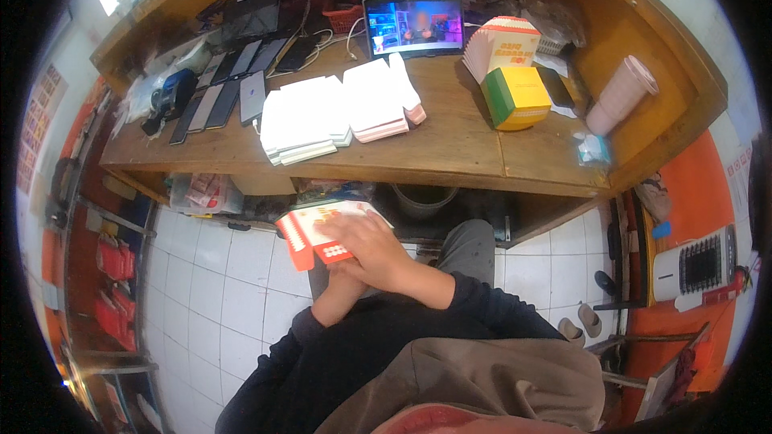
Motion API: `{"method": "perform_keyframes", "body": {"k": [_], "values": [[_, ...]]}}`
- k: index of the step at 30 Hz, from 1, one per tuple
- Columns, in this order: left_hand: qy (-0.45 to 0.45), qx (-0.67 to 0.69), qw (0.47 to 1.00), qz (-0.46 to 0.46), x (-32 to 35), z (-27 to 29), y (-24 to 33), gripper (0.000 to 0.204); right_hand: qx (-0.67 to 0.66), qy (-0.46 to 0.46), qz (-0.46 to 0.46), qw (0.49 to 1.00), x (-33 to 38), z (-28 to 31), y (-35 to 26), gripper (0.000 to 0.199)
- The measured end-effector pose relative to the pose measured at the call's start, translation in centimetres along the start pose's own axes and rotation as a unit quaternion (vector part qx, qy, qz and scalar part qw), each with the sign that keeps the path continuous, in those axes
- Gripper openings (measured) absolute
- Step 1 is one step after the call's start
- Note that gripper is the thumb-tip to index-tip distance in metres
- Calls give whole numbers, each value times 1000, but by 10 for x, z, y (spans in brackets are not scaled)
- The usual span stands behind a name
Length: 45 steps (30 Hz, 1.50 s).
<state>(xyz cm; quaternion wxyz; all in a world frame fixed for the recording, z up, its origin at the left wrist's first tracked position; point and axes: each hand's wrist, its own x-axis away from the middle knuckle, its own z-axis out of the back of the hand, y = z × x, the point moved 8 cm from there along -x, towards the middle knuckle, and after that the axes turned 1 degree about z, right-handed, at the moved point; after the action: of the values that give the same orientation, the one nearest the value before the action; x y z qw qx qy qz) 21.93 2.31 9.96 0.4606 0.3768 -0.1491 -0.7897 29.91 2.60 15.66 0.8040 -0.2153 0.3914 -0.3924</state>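
Observation:
Above my lap is a red-and-white folding carton [299,235] with scalloped stripes and a row of pale dots. My left hand [344,283] grips its near edge from below, its fingers mostly hidden under the carton. Across the top lies my right hand [371,247], fingers stretched out flat over the printed face. Beyond them on the desk [458,149] rest two piles of flat cartons, white side up: a larger left pile [304,116] and a right pile [374,100] with pinkish edges. Farther right, nested red-and-white cartons [508,47] stand behind a yellow-and-green box [521,96].
Several phones [215,104] lie at the desk's left. A lit tablet [414,26] leans at the back, with a red basket [344,14] beside it. At the right stand a pink tumbler [621,96] and a small plastic packet [593,149]. Under the desk is a bucket [425,202].

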Motion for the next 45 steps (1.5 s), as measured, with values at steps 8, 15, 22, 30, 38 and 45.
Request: {"method": "perform_keyframes", "body": {"k": [8, 15, 22, 30, 38, 45], "values": [[-135, 505, 805, 282, 4, -9, -26, 35, -33, 14, -82, 996, -3, 35, 33, 20], [-69, 566, 749, 339, -10, 25, -26, 31, -117, 29, -90, 989, -4, 42, 42, 15], [48, 386, 886, 252, -16, 31, -25, 17, -220, 51, -174, 958, 3, 36, 62, 16], [102, 204, 955, 191, -28, 49, -1, 15, -230, 73, -156, 958, 4, 40, 50, 15], [170, 125, 970, 119, -36, 49, 5, 14, -367, 170, -196, 893, 20, 26, 56, 13], [108, 105, 985, 87, -36, 37, 26, 20, -507, 186, -239, 807, 26, 3, 55, 10]]}}
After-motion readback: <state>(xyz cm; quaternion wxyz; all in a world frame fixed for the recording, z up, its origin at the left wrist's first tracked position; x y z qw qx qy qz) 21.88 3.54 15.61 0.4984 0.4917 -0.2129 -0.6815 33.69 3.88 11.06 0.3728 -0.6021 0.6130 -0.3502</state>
